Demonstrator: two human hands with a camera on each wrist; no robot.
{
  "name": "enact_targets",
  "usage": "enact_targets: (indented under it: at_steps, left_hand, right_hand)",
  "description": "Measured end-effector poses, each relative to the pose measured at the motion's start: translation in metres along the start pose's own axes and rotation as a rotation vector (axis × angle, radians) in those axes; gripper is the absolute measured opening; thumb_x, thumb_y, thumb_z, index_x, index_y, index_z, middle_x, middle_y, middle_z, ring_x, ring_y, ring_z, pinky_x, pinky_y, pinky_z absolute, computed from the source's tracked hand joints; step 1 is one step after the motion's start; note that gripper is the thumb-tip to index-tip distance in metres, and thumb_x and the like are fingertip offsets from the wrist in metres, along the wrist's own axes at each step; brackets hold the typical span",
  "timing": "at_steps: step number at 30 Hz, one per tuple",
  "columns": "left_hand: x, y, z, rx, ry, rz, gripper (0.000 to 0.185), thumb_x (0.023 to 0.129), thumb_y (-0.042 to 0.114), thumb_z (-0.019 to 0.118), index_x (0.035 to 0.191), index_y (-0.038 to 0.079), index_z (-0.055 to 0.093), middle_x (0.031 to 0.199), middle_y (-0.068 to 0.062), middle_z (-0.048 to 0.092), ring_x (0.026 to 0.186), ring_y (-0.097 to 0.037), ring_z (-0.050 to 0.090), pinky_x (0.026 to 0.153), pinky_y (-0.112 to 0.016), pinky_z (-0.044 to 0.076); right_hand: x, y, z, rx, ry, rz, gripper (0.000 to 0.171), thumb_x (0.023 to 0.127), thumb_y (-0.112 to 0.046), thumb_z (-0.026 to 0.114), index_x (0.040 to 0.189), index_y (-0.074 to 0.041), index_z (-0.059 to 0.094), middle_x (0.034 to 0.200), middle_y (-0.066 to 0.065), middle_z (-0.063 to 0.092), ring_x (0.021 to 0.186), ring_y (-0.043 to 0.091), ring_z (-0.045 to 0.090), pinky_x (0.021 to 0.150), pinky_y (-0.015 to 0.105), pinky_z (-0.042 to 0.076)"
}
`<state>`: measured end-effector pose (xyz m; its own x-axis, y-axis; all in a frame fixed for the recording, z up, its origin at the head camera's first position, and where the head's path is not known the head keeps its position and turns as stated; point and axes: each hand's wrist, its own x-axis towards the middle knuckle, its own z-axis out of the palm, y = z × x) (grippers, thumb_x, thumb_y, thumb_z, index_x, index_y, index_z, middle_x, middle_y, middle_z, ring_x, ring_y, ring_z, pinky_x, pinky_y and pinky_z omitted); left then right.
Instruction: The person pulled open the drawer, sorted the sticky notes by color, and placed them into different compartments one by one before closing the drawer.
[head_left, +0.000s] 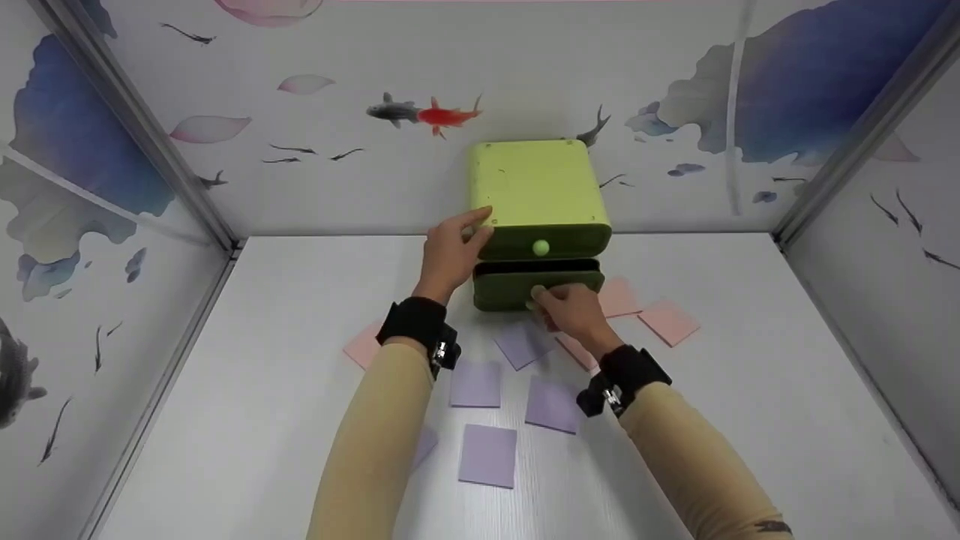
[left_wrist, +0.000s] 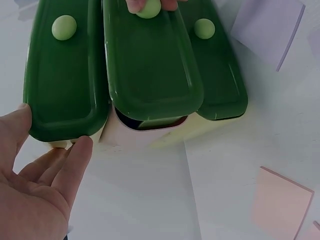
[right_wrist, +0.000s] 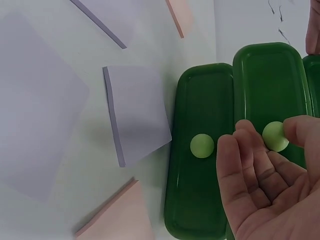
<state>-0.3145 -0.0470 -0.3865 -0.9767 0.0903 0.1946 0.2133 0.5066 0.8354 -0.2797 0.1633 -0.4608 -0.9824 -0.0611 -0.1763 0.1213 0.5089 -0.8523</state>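
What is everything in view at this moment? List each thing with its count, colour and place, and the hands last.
Drawer box: one, light green case, against the back wall of the table.
Drawers: three, dark green fronts with pale green knobs; the middle drawer is pulled out a little, the bottom drawer is closed.
Purple note pads: about six, lilac, on the table in front of the box.
Pink note pads: about four, on the table to the left and right of the box.
Table: one, white.
Walls: white, printed with fish and petals.
Wrist cameras: two, on black bands.
Left hand: rests on the box's left side.
Right hand: pinches the middle drawer's knob.
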Motion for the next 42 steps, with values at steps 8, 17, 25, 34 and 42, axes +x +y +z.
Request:
enact_targets:
  at_steps: [8,17,25,34,42]
  left_hand:
    - [0.0,-0.001,0.0,-0.016,-0.003,-0.005,0.037,0.099,0.028,0.059,0.135,0.022,0.06,0.142,0.0,0.056,0.126,-0.022,0.058,0.099,-0.034,0.05]
    - [-0.001,-0.002,-0.001,-0.027,-0.006,-0.015,0.037,0.099,0.028,0.058,0.136,0.022,0.059,0.143,0.001,0.055,0.129,-0.022,0.055,0.102,-0.035,0.049]
    - [-0.002,-0.003,0.0,-0.041,-0.009,-0.004,0.038,0.1,0.028,0.057,0.137,0.022,0.058,0.145,-0.001,0.053,0.124,-0.024,0.059,0.091,-0.033,0.055]
    - [-0.002,-0.003,0.001,-0.051,-0.008,0.017,0.038,0.1,0.028,0.056,0.137,0.02,0.058,0.145,-0.002,0.054,0.121,-0.023,0.061,0.081,-0.03,0.058]
    - [-0.003,-0.002,0.001,-0.04,-0.007,0.031,0.037,0.1,0.027,0.057,0.137,0.02,0.058,0.143,-0.002,0.055,0.122,-0.024,0.061,0.086,-0.032,0.057]
  right_hand:
    - [-0.009,0.003,0.001,-0.048,-0.014,-0.032,0.044,0.098,-0.04,0.055,0.073,-0.007,0.066,0.066,0.003,0.056,0.067,0.02,0.057,0.064,0.029,0.049]
    - [-0.023,0.006,0.003,-0.14,-0.025,-0.026,0.047,0.097,-0.045,0.056,0.075,-0.005,0.07,0.067,0.003,0.061,0.067,0.02,0.059,0.06,0.027,0.047]
    - [-0.04,0.011,0.004,-0.139,-0.044,-0.071,0.044,0.096,-0.044,0.058,0.07,-0.01,0.07,0.067,0.005,0.064,0.063,0.017,0.061,0.059,0.029,0.051]
    - [-0.06,0.018,0.005,-0.132,-0.072,-0.093,0.04,0.096,-0.039,0.06,0.082,-0.005,0.075,0.073,0.004,0.069,0.066,0.016,0.064,0.059,0.027,0.053]
    - [-0.07,0.024,0.004,-0.151,-0.072,-0.08,0.036,0.096,-0.038,0.061,0.078,-0.01,0.074,0.071,0.003,0.068,0.063,0.015,0.062,0.059,0.027,0.052]
